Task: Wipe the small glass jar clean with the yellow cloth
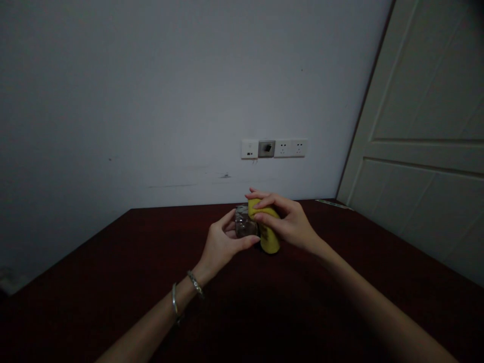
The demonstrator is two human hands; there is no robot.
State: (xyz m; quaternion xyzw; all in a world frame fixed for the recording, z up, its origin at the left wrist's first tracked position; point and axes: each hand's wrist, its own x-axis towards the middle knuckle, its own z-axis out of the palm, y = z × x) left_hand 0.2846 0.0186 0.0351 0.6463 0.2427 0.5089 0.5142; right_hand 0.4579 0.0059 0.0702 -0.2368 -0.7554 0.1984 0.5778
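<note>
My left hand (222, 244) is wrapped round a small clear glass (245, 225) and holds it just above the dark red table (113, 282). My right hand (288, 220) presses a yellow cloth (267, 237) against the glass's right side and rim, fingers closed over the cloth. Two thin bracelets sit on my left wrist. Part of the glass is hidden behind the cloth and my fingers.
A white wall stands behind the table, with a row of wall sockets (274, 148) above the far edge. A pale panelled door (427, 141) is at the right. A thin flat strip (333, 203) lies at the table's far right corner.
</note>
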